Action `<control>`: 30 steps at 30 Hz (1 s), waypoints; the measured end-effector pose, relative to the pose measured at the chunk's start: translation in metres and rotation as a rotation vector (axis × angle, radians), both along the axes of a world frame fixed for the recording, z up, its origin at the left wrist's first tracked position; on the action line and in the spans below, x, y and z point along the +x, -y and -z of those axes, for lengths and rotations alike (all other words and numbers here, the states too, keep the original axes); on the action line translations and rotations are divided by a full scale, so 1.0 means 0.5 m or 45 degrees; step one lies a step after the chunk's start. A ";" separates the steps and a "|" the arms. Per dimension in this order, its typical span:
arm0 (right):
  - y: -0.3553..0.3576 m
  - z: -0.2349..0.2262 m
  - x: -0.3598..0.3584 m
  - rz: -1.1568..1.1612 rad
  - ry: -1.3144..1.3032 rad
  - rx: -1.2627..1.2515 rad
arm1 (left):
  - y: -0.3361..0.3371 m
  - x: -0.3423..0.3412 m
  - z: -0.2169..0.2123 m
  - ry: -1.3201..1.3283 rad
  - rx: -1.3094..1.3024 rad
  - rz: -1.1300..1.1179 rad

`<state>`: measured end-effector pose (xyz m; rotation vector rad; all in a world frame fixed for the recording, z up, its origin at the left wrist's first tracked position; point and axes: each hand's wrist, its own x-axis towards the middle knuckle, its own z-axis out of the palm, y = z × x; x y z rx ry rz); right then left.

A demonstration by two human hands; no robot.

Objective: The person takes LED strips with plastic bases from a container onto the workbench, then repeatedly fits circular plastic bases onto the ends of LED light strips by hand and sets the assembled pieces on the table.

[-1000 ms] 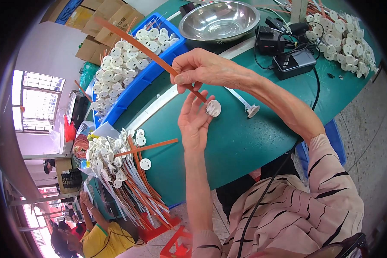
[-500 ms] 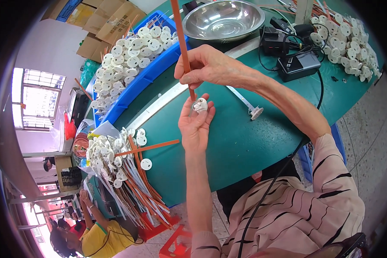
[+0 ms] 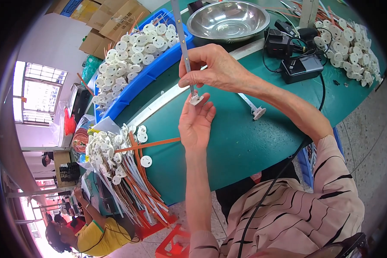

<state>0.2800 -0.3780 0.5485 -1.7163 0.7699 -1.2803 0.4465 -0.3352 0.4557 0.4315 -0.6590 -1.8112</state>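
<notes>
**A narrow strip pinched in one hand, its white disc at the fingertips of the other**

Across a green surface, I see a person in a pale pink top with dark streaks using both bare hands. The right hand has its thumb and forefinger closed on the strip near its lower end. The strip points toward the far edge of the surface, showing a grey face with small yellowish dots. At its lower end, just below the right fingers, is the small white disc.

The left hand is palm up, fingers loosely curled. The disc lies right at their tips; whether they grip it or only support it, I cannot tell.

A second disc on a strip lies right of the hands, well in from the near edge, its strip partly hidden by the right forearm. A bundle of strips and discs lies by the left edge. Farther back on that side, a blue bin is heaped with discs. A metal bowl sits by the far edge, with a black adapter to its right.
</notes>
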 end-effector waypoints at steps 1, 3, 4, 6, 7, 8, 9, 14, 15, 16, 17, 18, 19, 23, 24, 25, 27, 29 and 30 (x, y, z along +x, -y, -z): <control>0.000 0.001 0.000 0.000 -0.002 -0.001 | -0.002 -0.006 -0.005 0.008 -0.013 -0.008; 0.000 0.001 0.001 0.025 0.021 -0.012 | -0.002 -0.012 -0.006 0.015 -0.027 -0.017; -0.001 0.001 0.001 0.025 0.018 -0.012 | -0.002 -0.014 -0.005 0.026 -0.054 -0.009; -0.004 0.001 0.001 0.029 0.044 0.003 | -0.002 -0.016 -0.005 0.035 -0.081 -0.001; -0.004 0.001 0.000 0.027 0.042 0.005 | -0.002 -0.016 -0.007 0.020 -0.061 -0.011; -0.004 0.002 -0.002 0.024 0.011 0.008 | -0.003 -0.017 -0.008 0.005 -0.042 -0.020; -0.004 0.003 -0.002 0.021 -0.020 0.012 | -0.003 -0.016 -0.007 0.003 -0.040 -0.023; -0.009 0.009 0.006 0.049 -0.005 -0.019 | -0.003 -0.023 -0.007 0.194 -0.081 -0.127; -0.010 0.011 0.007 0.074 -0.014 -0.050 | -0.006 -0.027 -0.007 0.191 -0.081 -0.127; -0.012 0.011 0.009 0.071 -0.015 -0.048 | -0.009 -0.030 -0.010 0.286 -0.070 -0.193; -0.016 0.010 0.010 0.057 -0.033 -0.001 | -0.011 -0.031 -0.012 0.381 -0.060 -0.259; -0.019 0.009 0.011 0.043 -0.050 0.045 | -0.012 -0.029 -0.011 0.380 -0.057 -0.262; -0.022 0.008 0.013 0.040 -0.051 0.045 | -0.013 -0.027 -0.012 0.363 -0.052 -0.242; -0.025 0.025 0.015 0.000 -0.163 -0.001 | -0.008 -0.011 0.002 0.332 -0.066 -0.150; -0.024 0.038 0.015 -0.018 -0.244 -0.049 | -0.006 -0.010 0.008 0.331 -0.063 -0.149; -0.027 0.048 0.016 -0.036 -0.249 -0.011 | -0.008 -0.014 0.003 0.318 -0.048 -0.149; -0.027 0.056 0.008 -0.028 -0.277 0.015 | -0.010 -0.022 -0.002 0.304 -0.031 -0.146; -0.026 0.057 0.006 -0.029 -0.300 0.040 | -0.011 -0.024 -0.006 0.364 -0.021 -0.118; -0.025 0.054 0.004 -0.027 -0.283 0.065 | -0.014 -0.024 -0.006 0.365 -0.018 -0.121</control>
